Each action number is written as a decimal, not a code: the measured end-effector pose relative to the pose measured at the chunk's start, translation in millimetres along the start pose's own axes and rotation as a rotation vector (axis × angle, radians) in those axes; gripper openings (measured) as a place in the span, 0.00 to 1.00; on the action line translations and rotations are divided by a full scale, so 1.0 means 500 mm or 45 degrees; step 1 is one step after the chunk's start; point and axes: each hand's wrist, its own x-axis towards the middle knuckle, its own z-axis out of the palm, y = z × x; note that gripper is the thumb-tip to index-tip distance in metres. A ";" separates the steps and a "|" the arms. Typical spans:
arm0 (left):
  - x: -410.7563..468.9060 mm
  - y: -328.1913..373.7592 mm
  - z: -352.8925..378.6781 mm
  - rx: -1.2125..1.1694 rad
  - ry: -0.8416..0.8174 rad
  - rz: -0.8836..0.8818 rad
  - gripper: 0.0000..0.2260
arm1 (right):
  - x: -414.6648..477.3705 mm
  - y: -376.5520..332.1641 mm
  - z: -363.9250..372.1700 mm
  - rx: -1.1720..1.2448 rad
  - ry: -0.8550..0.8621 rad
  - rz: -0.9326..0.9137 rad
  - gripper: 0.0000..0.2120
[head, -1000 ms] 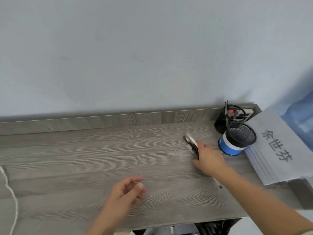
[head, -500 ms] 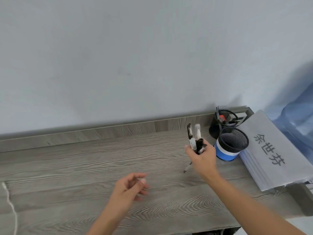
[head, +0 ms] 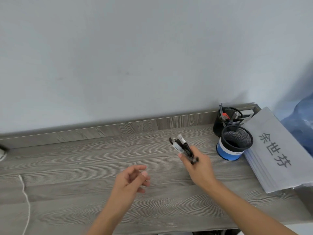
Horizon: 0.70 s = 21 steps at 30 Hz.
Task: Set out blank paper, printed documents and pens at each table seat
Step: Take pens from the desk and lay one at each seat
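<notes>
My right hand (head: 199,167) grips a small bundle of black and white pens (head: 182,146), lifted above the grey wooden table (head: 81,160) with their ends pointing up and to the left. My left hand (head: 130,179) hovers over the table's middle with loosely curled fingers and holds nothing. A stack of white printed documents (head: 277,150) with large black characters lies at the table's right end.
Two black mesh pen holders stand beside the documents: the near one (head: 234,143) has a blue and white band, the far one (head: 227,118) holds a few items. A white cord (head: 25,195) trails over the left side. A wall rises behind the table.
My right hand picked the pens up off the table, raised them upright, then tilted them leftward. The left hand has barely moved.
</notes>
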 end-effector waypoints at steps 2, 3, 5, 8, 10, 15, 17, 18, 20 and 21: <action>0.013 0.020 0.015 0.060 0.068 0.120 0.10 | 0.009 -0.028 -0.012 -0.235 -0.175 -0.016 0.09; 0.018 0.029 0.023 0.119 0.083 0.180 0.14 | 0.012 -0.042 -0.014 -0.359 -0.287 -0.011 0.08; 0.027 0.042 0.040 0.213 0.046 0.273 0.27 | 0.008 -0.073 -0.015 -0.586 -0.435 -0.042 0.06; 0.037 0.039 0.073 0.393 0.006 0.355 0.32 | -0.008 -0.110 -0.004 -0.708 -0.541 -0.129 0.10; 0.049 0.025 0.085 0.596 0.141 0.502 0.19 | -0.016 -0.129 0.000 -0.626 -0.618 -0.155 0.13; 0.065 0.004 0.068 0.630 0.308 0.725 0.09 | -0.039 -0.141 -0.001 -0.396 -0.744 -0.113 0.11; 0.064 0.001 0.053 0.578 0.341 0.742 0.11 | -0.053 -0.138 -0.002 -0.321 -0.793 -0.058 0.12; 0.064 -0.003 0.043 0.554 0.368 0.747 0.11 | -0.058 -0.138 -0.002 -0.303 -0.816 -0.029 0.14; 0.056 -0.008 0.023 0.518 0.414 0.743 0.10 | -0.065 -0.142 0.005 -0.252 -0.862 0.053 0.15; 0.050 -0.010 0.015 0.463 0.427 0.725 0.10 | -0.068 -0.145 0.012 -0.207 -0.881 0.095 0.15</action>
